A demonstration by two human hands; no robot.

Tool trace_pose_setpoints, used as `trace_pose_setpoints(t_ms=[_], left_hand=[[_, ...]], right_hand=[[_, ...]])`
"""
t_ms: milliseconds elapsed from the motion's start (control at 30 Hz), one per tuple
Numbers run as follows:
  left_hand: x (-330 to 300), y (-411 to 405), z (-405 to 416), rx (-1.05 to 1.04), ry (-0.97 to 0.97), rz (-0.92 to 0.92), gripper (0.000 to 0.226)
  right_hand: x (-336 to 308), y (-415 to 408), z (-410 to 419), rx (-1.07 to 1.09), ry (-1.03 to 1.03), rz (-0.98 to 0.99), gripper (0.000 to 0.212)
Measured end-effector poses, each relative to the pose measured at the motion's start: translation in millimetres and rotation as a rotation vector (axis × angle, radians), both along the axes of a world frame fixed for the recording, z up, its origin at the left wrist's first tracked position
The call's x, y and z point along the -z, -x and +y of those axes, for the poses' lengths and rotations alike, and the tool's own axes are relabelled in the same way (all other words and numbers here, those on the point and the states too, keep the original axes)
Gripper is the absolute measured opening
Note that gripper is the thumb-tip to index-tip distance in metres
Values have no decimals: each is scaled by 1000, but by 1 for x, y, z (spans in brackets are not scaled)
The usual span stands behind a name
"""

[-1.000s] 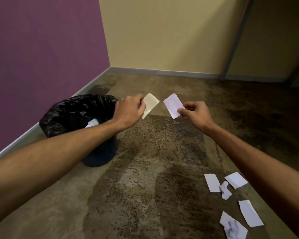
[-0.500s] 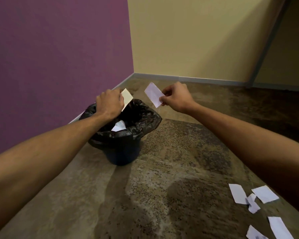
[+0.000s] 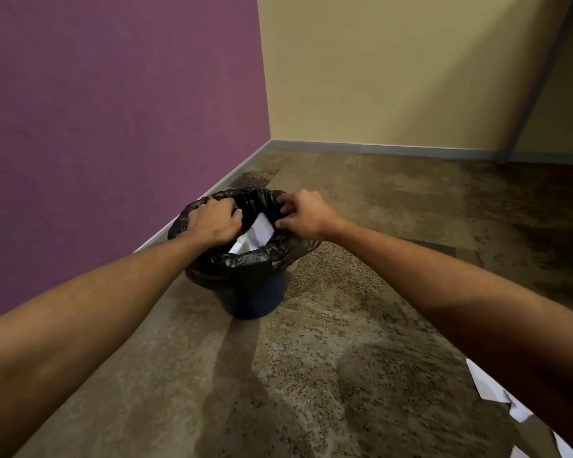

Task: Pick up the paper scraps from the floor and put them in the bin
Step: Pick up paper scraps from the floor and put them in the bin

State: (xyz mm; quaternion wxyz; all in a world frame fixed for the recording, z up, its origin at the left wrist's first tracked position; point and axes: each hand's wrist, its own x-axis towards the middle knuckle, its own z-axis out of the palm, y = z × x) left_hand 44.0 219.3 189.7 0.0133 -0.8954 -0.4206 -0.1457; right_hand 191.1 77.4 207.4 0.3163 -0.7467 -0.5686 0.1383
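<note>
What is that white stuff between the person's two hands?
In the head view, white paper scraps lie inside the bin, in the black liner's open mouth, between the left hand and the right hand.

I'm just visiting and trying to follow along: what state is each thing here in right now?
Bin: upright on the floor, open, lined with a black bag.
Paper in the bin: white scraps lying inside.
Scraps on the floor: not yet picked up.
Left hand: over the bin's mouth, fingers curled.
Right hand: over the bin's rim, fingers loose.
</note>
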Motion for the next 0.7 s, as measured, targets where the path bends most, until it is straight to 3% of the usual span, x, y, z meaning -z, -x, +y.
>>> trace_pose_setpoints(t_ms=[100,500,700], left_hand=[[1,-4,-2,17,19,-19,35],[-3,-42,-60,340,-126,-27,58],[5,-71,-101,534,-211,36,64]], right_hand=[[9,-2,-5,-27,-8,6,58],[25,-28,-57,4,-37,-72,35],[31,-55,-98,24,104,-440,62]])
